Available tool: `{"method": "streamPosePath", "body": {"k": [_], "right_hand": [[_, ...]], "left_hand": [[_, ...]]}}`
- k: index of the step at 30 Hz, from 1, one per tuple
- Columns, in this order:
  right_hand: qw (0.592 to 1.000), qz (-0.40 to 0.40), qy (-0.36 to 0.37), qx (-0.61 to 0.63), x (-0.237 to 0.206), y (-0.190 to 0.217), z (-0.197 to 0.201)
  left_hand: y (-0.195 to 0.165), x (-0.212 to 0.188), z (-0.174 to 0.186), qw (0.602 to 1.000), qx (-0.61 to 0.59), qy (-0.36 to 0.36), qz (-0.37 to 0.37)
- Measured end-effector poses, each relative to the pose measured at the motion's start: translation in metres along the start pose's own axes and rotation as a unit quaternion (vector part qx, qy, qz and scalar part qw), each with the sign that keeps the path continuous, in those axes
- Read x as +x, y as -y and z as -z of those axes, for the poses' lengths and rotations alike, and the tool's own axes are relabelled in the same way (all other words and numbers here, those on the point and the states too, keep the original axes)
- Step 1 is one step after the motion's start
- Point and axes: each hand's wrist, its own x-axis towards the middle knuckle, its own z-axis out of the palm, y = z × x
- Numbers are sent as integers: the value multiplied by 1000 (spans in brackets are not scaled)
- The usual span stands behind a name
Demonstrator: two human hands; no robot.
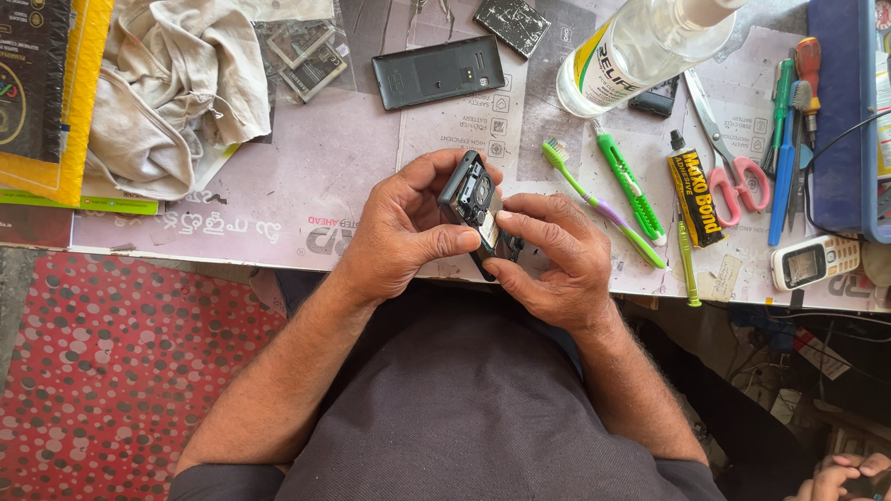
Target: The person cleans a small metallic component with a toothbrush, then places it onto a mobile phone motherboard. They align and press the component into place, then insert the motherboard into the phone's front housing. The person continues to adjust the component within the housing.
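Both hands hold a small dark phone (475,209) with its back off, above the near edge of the desk (306,186).

Left hand (408,227): fingers wrapped round the phone's left side and top end, thumb pressed flat across its lower face. Clamped on the phone.

Right hand (548,264): fingers (534,215) curled together against the phone's right edge, index tip on the open back near the middle, thumb under the bottom corner. Also gripping the phone.

The phone sits tilted, top end away from the body, open cavity facing up. Between the two thumbs, touching both.

To do this step well, judging from the grip: let the left hand do the steadying, keep right fingertip pressure light and square on the exposed inside, hold the phone over the desk so a loose part drops there rather than into the lap.

Around the phone:
- back cover (438,71) beyond it, well apart
- toothbrush (599,199) just right of it
- glue tube (694,193) and scissors (733,153) further right
- clear bottle (640,46) beyond and right
- rag (172,88) far left
- white phone (815,262) far right
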Motion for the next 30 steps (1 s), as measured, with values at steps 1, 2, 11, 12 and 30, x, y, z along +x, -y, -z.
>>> {"method": "streamPosePath", "body": {"k": [1, 2, 11, 12, 30], "right_hand": [[1000, 0, -1, -1, 0, 0, 0], [1000, 0, -1, -1, 0, 0, 0], [1000, -1, -6, -14, -1, 3, -1], [1000, -1, -6, -14, -1, 3, -1], [1000, -12, -9, -11, -4, 1, -1]], "left_hand": [[0, 0, 0, 1000, -1, 1, -1], [0, 0, 0, 1000, 2, 0, -3], [0, -1, 1, 1000, 11, 0, -14], [0, -2, 0, 1000, 9, -1, -13], [-1, -2, -2, 1000, 18, -7, -12]]}}
